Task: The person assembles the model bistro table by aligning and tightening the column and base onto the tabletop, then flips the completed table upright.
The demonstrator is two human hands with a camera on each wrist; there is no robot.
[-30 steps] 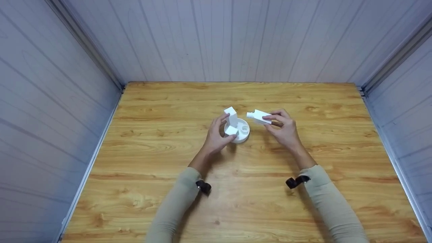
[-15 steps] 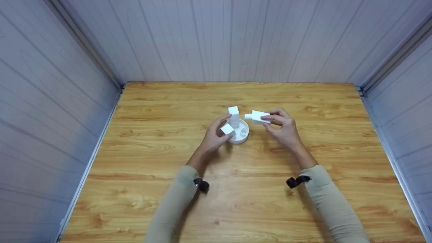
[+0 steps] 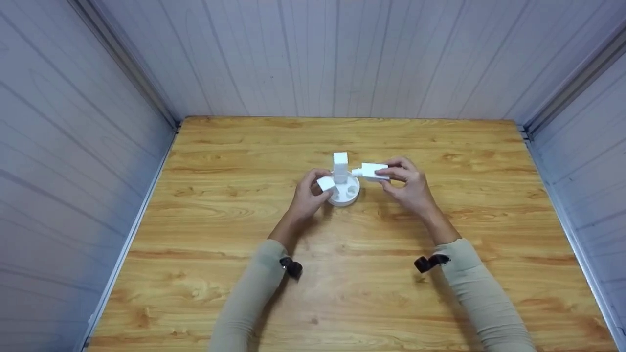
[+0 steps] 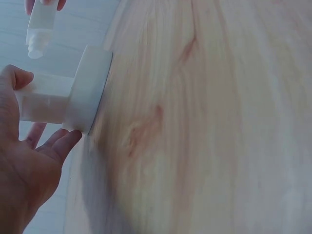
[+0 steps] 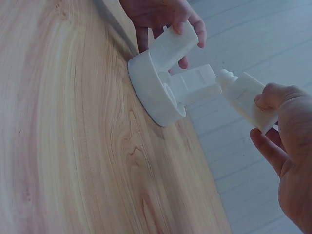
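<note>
The left hand is gripping a short block seated in the round base mid-table, while the right hand is pinching a pegged block, peg leading, just above it, seemingly needing lining up with an empty socket.

My head camera looks forward and down from well above, taking in the whole wooden table and the walls. The camera on my left wrist sits close and low, skimming the tabletop. The right wrist one does likewise from the opposite side. All three share the round white base.
</note>
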